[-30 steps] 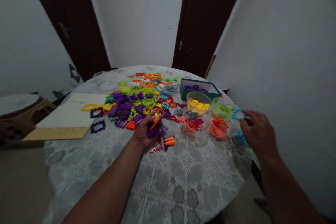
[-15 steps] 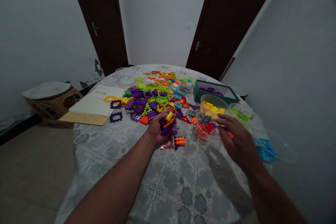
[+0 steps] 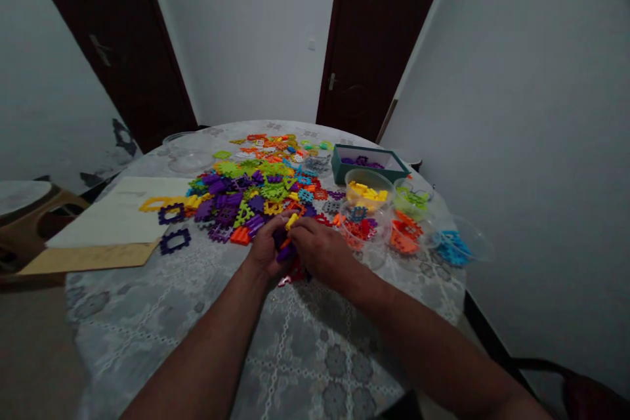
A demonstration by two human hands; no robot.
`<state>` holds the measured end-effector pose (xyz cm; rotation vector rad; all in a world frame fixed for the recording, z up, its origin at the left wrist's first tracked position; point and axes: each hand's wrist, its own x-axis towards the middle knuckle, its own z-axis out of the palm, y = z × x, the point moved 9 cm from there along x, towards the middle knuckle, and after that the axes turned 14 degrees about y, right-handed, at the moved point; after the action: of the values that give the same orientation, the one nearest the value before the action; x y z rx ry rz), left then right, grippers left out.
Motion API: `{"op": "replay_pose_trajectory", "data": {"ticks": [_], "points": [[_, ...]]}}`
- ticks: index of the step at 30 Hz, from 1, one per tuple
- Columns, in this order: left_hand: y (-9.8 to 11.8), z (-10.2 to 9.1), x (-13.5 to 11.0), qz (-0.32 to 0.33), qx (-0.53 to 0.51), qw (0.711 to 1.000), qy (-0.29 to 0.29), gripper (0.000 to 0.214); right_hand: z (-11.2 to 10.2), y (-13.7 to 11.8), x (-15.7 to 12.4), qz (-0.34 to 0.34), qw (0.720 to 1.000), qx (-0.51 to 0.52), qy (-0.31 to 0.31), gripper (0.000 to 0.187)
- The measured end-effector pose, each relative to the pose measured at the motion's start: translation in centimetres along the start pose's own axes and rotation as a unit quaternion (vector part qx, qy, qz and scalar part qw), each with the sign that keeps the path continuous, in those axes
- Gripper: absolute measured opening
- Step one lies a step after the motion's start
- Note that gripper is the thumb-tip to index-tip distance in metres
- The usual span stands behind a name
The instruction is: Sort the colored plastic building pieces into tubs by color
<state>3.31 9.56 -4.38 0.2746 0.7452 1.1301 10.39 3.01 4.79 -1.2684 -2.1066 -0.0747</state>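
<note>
Out left, two dark purple plastic frames with rectangular holes point(image 3: 176, 234) lie beside a multicoloured heap of plastic pieces point(image 3: 246, 197). Now the left hand point(image 3: 268, 249), curled round small purple plastic pieces point(image 3: 285, 254) and a stubby yellow plastic piece point(image 3: 292, 221), just in front of the heap. Meeting it, the right hand point(image 3: 322, 251), fingers bent close together at the yellow piece; whether they pinch it, I can't tell. Farther right, a clear round plastic tub point(image 3: 369, 175) holds yellow pieces.
</note>
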Motion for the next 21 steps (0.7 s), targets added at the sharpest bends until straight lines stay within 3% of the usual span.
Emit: {"op": "replay_pose_trajectory", "data": {"ticks": [4,9,16,18,21], "points": [[-0.1,-0.2,0.0,-0.010,-0.001,1.000,0.012,0.034,-1.4,0.0,0.1,0.021,0.997,0.070,0.039,0.018],[0.3,0.0,-0.5,-0.024,0.029,0.999,0.018,0.044,-7.6,3.2,-1.2,0.140,0.961,0.157,0.180,0.016],[0.3,0.3,-0.9,-0.018,0.034,0.999,0.007,0.041,-20.2,12.4,-7.9,0.270,0.889,-0.048,0.366,0.029],[0.1,0.4,-0.9,-0.021,0.028,0.999,-0.007,0.039,-21.9,15.3,-9.7,0.295,0.876,-0.112,0.363,0.032],[-0.2,0.5,-1.0,-0.033,0.023,0.999,-0.021,0.039,-22.1,18.6,-11.2,0.310,0.879,-0.186,0.311,0.033]]}}
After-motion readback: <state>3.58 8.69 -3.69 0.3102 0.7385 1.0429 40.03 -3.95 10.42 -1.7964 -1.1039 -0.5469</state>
